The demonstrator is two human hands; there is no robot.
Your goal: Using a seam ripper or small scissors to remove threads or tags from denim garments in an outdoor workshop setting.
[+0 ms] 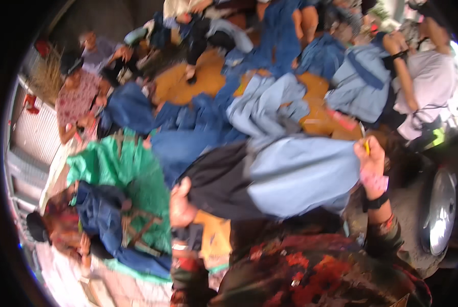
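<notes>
A denim garment, light blue at its right part and black at its left, is stretched sideways in front of my body. My left hand is closed on the edge of the black part. At the far end, my right hand grips the light blue edge. A small yellow thing shows at the fingers of my right hand; blur hides what it is. Just beyond the stretched garment lies a heap of light blue denim, with darker blue denim beside it.
A green plastic sheet lies at left. Orange-brown surface shows between the denim piles. Several people sit around with denim, among them a person in a patterned top and one in pale pink. A shiny round metal object stands at right.
</notes>
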